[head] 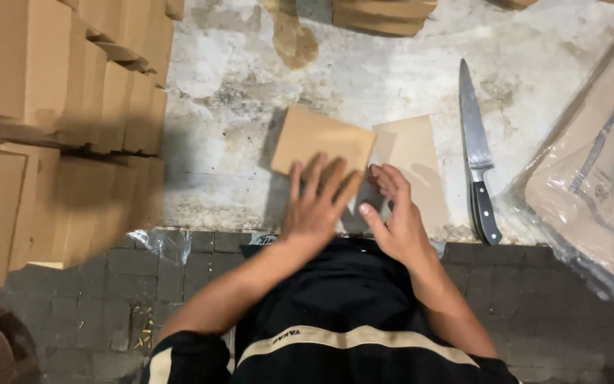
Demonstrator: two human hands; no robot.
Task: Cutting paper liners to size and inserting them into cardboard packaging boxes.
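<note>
A small brown cardboard box (318,142) stands on the pale concrete floor in front of me. My left hand (315,203) lies flat against its near side, fingers spread. My right hand (396,213) is just to the right, fingers curled near the box's right edge and over a flat cardboard piece (417,153) lying beside it. Whether the right hand pinches a flap is unclear.
A large kitchen knife (476,153) with a black handle lies on the floor to the right. Stacks of folded cardboard boxes (58,107) rise on the left. Plastic-wrapped cardboard sheets (598,185) sit at the right. More cardboard (381,16) lies at the top.
</note>
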